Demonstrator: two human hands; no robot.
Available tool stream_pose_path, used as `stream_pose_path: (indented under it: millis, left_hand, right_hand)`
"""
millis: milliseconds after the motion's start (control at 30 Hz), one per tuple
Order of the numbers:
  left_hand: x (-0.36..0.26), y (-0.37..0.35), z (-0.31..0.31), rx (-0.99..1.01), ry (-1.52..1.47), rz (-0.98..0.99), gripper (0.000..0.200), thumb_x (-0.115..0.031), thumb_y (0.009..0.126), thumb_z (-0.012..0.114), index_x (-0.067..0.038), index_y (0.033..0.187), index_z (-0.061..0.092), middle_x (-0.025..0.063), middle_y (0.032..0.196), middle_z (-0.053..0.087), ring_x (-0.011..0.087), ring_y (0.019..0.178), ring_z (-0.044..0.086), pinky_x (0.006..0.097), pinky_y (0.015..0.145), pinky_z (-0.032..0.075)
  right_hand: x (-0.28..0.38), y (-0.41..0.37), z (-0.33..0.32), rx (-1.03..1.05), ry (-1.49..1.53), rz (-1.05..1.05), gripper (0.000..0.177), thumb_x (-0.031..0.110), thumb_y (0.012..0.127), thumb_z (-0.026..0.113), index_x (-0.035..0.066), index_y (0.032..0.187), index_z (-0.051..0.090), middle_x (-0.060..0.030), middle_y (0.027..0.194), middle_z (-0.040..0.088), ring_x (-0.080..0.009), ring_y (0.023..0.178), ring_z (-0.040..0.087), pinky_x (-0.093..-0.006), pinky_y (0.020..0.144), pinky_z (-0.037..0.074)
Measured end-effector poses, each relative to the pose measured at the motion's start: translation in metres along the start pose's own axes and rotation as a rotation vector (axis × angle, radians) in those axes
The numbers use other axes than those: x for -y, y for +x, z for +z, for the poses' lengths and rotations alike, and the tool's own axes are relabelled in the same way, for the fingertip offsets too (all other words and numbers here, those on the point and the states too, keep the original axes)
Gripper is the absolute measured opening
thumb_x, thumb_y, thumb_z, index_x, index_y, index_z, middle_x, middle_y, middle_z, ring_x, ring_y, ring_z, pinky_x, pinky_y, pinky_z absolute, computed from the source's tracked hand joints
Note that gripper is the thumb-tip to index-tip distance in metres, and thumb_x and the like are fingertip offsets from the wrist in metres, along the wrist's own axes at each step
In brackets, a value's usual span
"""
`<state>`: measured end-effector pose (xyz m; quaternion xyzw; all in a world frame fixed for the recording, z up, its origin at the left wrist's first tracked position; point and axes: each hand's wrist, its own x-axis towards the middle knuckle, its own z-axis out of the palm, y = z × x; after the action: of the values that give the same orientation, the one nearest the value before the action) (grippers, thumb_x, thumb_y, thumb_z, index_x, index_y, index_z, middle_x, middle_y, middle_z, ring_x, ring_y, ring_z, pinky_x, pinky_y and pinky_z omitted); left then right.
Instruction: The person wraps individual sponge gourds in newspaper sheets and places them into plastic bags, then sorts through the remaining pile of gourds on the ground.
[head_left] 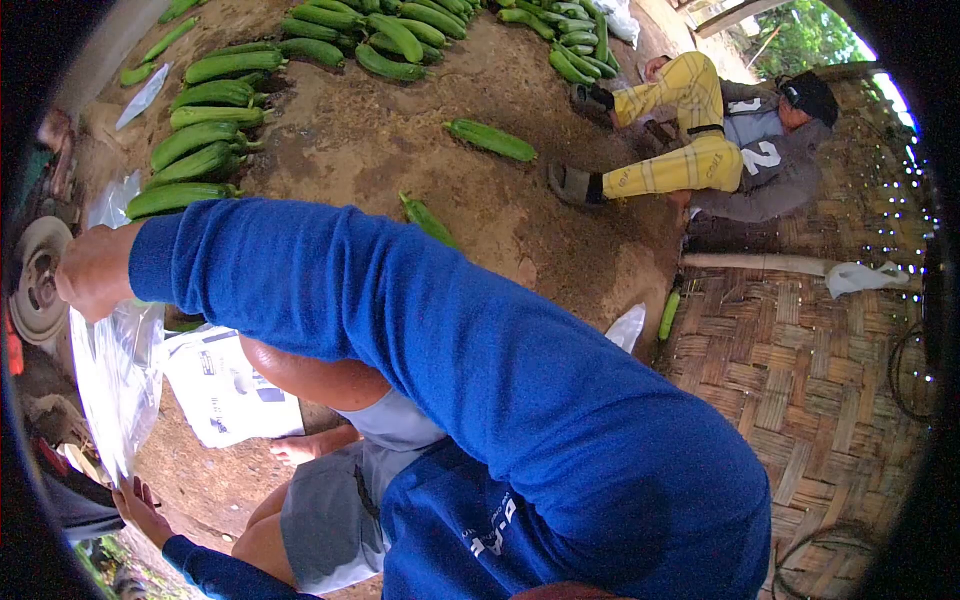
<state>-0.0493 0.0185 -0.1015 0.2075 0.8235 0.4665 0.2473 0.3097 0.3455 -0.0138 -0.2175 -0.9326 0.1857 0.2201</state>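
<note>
At 9 o'clock my right hand (95, 270) clenched the bag (118, 375) while my left hand (140, 508) touched its other end, grip untellable; stretching it taut seemed wise.

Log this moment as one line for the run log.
right hand grips clear plastic bag top | left hand at bag's lower end | green vegetables on dirt floor | seated person beyond

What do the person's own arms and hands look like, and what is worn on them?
Both arms are covered by long, plain, bright blue sleeves that reach the wrists: the right sleeve and the left sleeve. The right hand and the left hand are bare, without gloves.
</note>
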Motion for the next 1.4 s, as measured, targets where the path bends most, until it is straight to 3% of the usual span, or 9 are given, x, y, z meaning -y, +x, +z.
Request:
stream_pose_path:
  millis: [600, 1400]
  left_hand:
    - [0.005, 0.006, -0.002, -0.011, -0.024, 0.01, 0.051, -0.038, 0.095, 0.07, -0.01, 0.136, 0.057, 0.0065, 0.12, 0.063, 0.0189, 0.107, 0.062, 0.0329, 0.095, 0.048]
    - [-0.004, -0.003, 0.001, -0.004, -0.004, 0.014, 0.063, -0.039, 0.096, 0.068, -0.009, 0.147, 0.047, 0.0106, 0.13, 0.061, 0.0231, 0.112, 0.061, 0.035, 0.097, 0.048]
  right_hand:
    - [-0.002, 0.004, 0.005, -0.023, -0.018, -0.02, 0.028, 0.022, 0.079, 0.058, 0.001, 0.09, 0.073, -0.0204, 0.092, 0.073, -0.0385, 0.093, 0.071, -0.0487, 0.077, 0.058]
    - [-0.008, 0.005, 0.012, -0.086, 0.014, -0.101, 0.023, 0.022, 0.074, 0.063, 0.003, 0.082, 0.073, -0.0198, 0.082, 0.072, -0.0396, 0.081, 0.071, -0.05, 0.071, 0.058]
